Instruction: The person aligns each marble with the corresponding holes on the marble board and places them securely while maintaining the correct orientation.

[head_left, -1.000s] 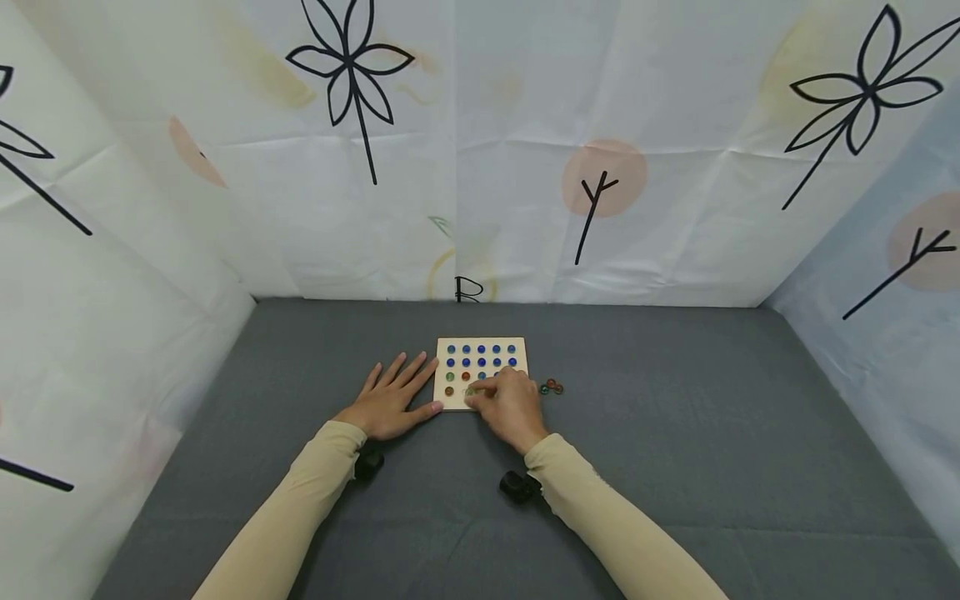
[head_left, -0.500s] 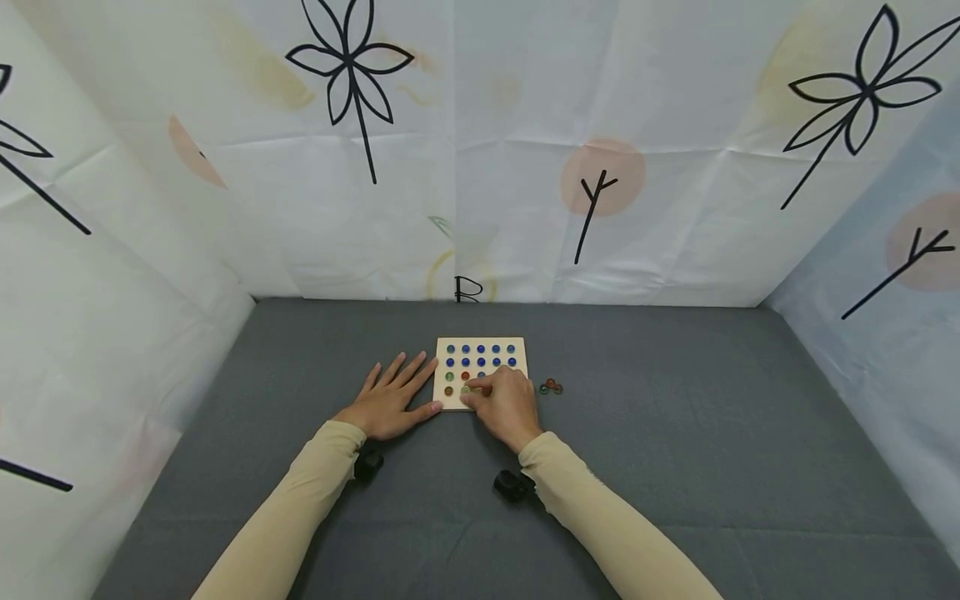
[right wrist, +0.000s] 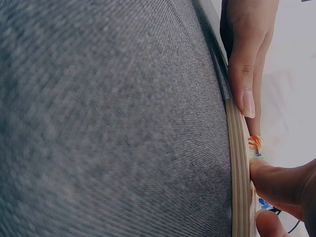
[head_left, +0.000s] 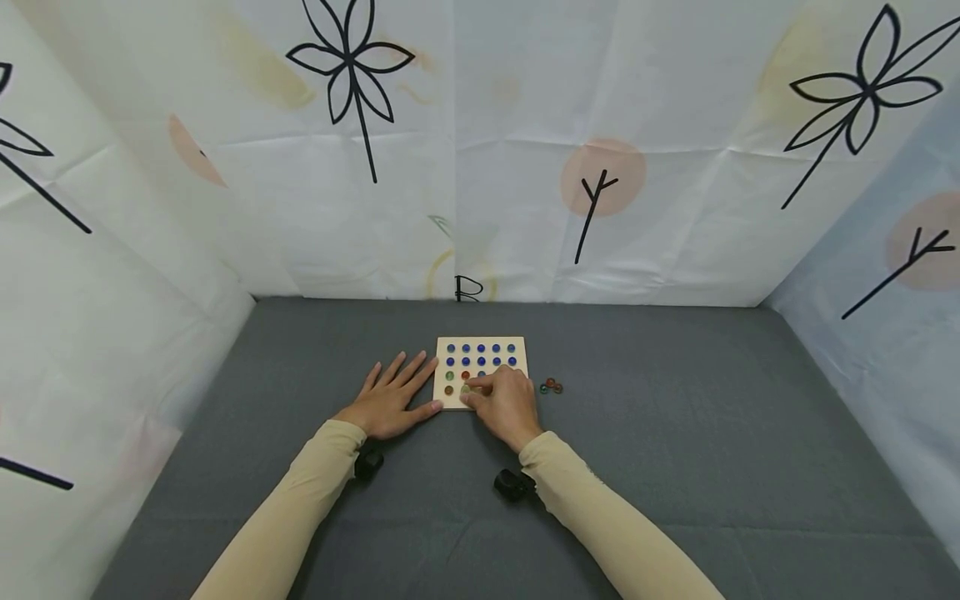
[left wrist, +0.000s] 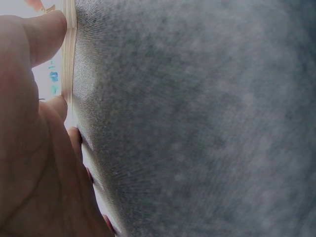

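Observation:
A pale wooden board (head_left: 456, 402) with rows of marbles in it lies flat on the grey cloth. Blue marbles (head_left: 481, 348) line its two far rows; green, orange and brown ones show nearer at its left. My right hand (head_left: 508, 408) reaches over the near part, thumb and forefinger pinching a pale green marble (head_left: 465, 389) at the second spot of the nearest row. Its palm hides the board's near right. Spread flat on the cloth, my left hand (head_left: 386, 408) touches the board's left edge with thumb and fingertips. The right wrist view shows the board's layered side (right wrist: 237, 168).
Several loose marbles (head_left: 551, 383), orange-brown and green, lie together on the cloth just right of the board. Grey cloth (head_left: 675, 433) covers the table. White printed fabric (head_left: 510, 100) hangs behind it and at both sides.
My right hand has shifted slightly left along the nearest row with the pale green marble, then stays put. The left hand and board have not moved.

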